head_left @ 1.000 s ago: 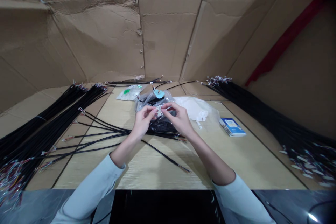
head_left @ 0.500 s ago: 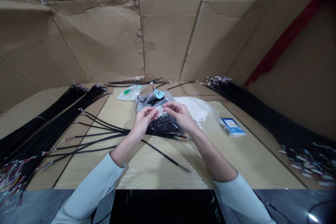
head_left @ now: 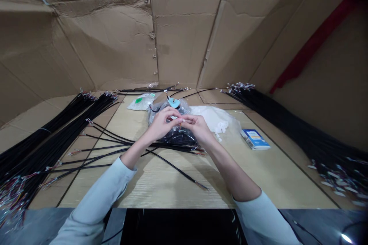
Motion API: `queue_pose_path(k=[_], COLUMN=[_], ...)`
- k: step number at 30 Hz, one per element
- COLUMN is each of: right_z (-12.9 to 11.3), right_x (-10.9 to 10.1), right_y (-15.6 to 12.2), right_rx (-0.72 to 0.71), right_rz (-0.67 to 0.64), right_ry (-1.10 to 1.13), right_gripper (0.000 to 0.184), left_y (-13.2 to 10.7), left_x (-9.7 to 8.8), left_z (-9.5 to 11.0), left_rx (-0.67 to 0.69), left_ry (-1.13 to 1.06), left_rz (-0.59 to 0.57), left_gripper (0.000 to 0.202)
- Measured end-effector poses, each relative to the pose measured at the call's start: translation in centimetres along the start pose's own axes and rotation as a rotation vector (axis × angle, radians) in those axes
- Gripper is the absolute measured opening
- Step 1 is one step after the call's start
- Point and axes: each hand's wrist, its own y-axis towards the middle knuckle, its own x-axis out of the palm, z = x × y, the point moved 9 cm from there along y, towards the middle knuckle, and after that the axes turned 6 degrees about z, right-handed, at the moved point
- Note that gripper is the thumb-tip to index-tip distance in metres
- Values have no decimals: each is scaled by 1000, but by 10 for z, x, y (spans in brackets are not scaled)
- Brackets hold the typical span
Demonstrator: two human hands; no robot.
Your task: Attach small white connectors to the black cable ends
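Left hand [head_left: 162,123] and right hand [head_left: 198,128] close together just above bag [head_left: 156,113], fingertips almost meeting. Right fingers [head_left: 188,119] in narrow pinch on wire end [head_left: 181,125], thin, with copper-coloured tip. Left grip also narrow, fingers curled toward same spot; anything held there hidden by fingers, so cannot tell.

Handling, as a judgement: wire end probably very light and limp, tip easily bent, strands likely fragile. Best hold close to tip, with cable [head_left: 178,174] supported just behind it. Black cable jacket looks smooth, so probably slightly slippery between fingertips. Cables likely to drag on neighbours when pulled.

Layout, all relative to bag: loose cables [head_left: 106,152] fanned out to its left, some running under left forearm. Cable bundle [head_left: 57,134] further left; cable bundle [head_left: 287,130] far right, with crimped ends fanned toward near side. White bag [head_left: 212,120] touching on right, box [head_left: 254,139] beyond. Small bag [head_left: 142,102] with green label behind, on left. Blue tag [head_left: 173,102] at back edge.

Edges: table [head_left: 161,187] ends on near side of bag, cardboard wall [head_left: 184,38] behind it. Most moving room in front of bag, between forearms, crossed by cable.
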Motion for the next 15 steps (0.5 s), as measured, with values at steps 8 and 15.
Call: queue_pose_path(k=[8,15], right_z=[-9,-22], right_x=[11,2], right_y=[-1,-8], right_rx=[-94,-308], right_rz=[-148,81], right_ry=[-80,-329], right_gripper=[28,40], left_y=[10,5], left_x=[2,-8], left_z=[-28,-44], left_rx=[-344,-585], left_ry=[-123,-309], left_rz=[-108,72], left_gripper=[18,7])
